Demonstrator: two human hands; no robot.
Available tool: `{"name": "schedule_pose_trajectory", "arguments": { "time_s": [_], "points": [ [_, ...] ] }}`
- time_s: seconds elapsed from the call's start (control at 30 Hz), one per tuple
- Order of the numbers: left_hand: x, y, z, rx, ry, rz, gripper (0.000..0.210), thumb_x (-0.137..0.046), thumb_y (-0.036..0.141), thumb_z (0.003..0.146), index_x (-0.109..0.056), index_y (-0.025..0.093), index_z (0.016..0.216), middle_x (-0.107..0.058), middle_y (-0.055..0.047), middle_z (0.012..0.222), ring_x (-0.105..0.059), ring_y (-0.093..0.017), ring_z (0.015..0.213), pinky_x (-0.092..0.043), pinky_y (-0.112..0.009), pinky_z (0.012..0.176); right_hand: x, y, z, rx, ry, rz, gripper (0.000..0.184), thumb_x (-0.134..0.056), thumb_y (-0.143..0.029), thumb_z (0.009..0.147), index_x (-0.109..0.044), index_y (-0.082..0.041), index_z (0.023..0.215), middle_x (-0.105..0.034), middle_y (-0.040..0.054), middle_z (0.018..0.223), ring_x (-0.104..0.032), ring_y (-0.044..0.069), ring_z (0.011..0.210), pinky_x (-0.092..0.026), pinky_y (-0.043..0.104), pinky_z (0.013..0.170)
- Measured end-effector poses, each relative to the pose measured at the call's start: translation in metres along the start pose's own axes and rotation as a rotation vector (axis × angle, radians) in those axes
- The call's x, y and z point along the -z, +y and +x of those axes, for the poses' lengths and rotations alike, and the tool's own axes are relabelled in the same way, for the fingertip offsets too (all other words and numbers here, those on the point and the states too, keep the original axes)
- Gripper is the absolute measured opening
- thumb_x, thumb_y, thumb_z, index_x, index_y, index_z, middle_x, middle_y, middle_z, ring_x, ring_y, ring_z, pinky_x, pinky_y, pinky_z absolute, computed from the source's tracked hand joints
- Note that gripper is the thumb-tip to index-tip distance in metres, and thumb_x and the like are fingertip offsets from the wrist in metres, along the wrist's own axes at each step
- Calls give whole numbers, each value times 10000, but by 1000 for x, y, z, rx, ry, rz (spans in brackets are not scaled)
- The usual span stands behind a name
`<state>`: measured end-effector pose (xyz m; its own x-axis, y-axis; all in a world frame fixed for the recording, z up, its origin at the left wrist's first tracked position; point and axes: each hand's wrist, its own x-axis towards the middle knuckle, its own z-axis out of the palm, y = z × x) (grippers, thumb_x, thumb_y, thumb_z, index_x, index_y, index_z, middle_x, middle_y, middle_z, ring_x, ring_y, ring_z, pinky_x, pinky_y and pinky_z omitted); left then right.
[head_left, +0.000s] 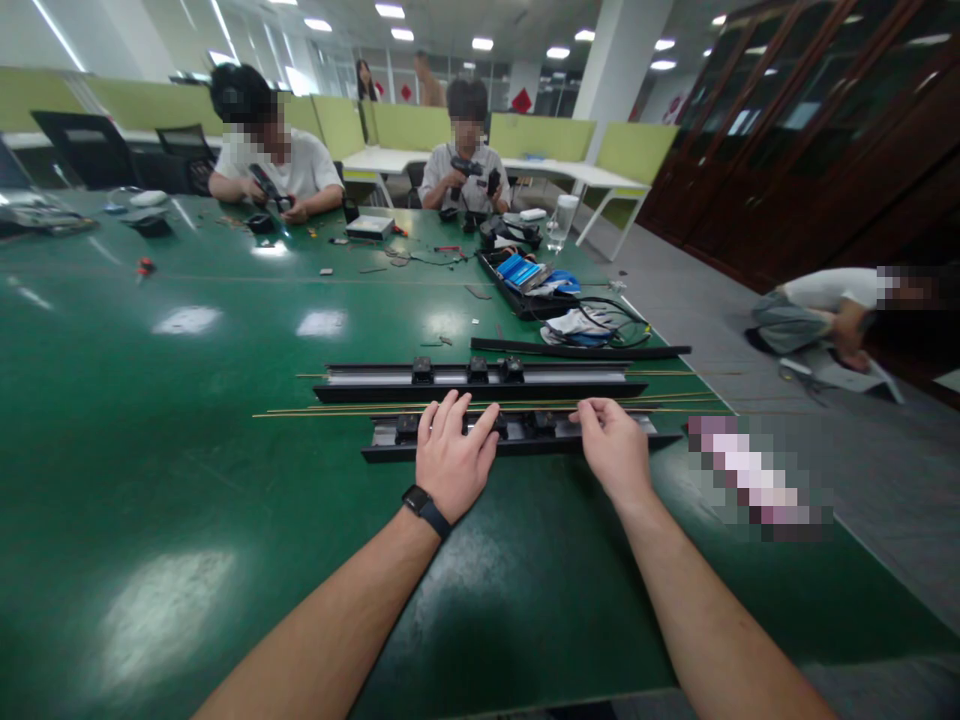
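My left hand (455,455) lies with fingers spread over the nearer black rail (517,447), its fingertips by thin brass-coloured rods (345,409). A dark watch is on that wrist. Towards the rail's right end, my right hand (615,447) has thumb and forefinger pinched together on one thin rod, partly hidden by the fingers. Small black blocks (541,422) sit in the rail's channel; my left hand covers part of them. Behind the rods lies a second black rail (480,392) with a silvery channel and several black blocks (422,369) along it.
A black strip (581,349) lies behind the rails. Farther back are a black tray (514,295) with blue items, gloves (581,325), cables and a clear cup (561,222). Two people sit across the green table (225,450); another crouches at right. A blurred-out item (757,475) lies at right.
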<state>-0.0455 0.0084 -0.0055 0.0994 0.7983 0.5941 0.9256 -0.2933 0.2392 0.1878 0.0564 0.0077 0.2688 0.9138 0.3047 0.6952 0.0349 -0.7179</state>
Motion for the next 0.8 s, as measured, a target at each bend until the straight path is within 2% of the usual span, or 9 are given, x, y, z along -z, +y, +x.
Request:
{"name": "schedule_pose_trajectory", "arguments": {
  "time_s": [0.2,0.37,0.47,0.63,0.8],
  "points": [
    [0,0,0,2,-12,12,405,-542,365,955,-586,355,1358,-547,-84,1446,-389,-285,1440,-260,-516,1193,-2,-10,-7,74,-81,15,271,-532,-445,950,-693,-232,994,-778,56,936,-715,243,892,-468,343,808],
    [-1,0,0,1,-12,11,407,-532,371,961,-580,348,1364,-543,-84,1452,-391,-280,1439,-260,-512,1195,-2,-2,-2,-13,-23,66,290,-565,-471,926,-683,-213,988,-778,71,900,-715,251,882,-468,361,820],
    [-1,0,0,1,-9,13,412,-542,364,955,-580,339,1365,-547,-91,1449,-395,-284,1436,-263,-516,1193,-3,-1,-2,1,-26,58,279,-540,-464,941,-682,-223,931,-778,67,907,-710,251,875,-463,363,814],
    [-1,0,0,-4,-15,18,411,-534,366,959,-577,340,1367,-543,-87,1452,-391,-285,1440,-258,-514,1194,-4,-4,-4,28,-69,95,258,-544,-456,944,-679,-237,965,-778,51,926,-713,239,892,-469,354,825],
    [-2,-1,0,-7,-2,5,440,-541,360,954,-556,317,1392,-549,-94,1449,-400,-282,1434,-255,-508,1197,-4,-3,-4,-24,-7,94,277,-561,-470,929,-677,-221,968,-777,67,891,-713,250,883,-470,364,830]
  ]
}}
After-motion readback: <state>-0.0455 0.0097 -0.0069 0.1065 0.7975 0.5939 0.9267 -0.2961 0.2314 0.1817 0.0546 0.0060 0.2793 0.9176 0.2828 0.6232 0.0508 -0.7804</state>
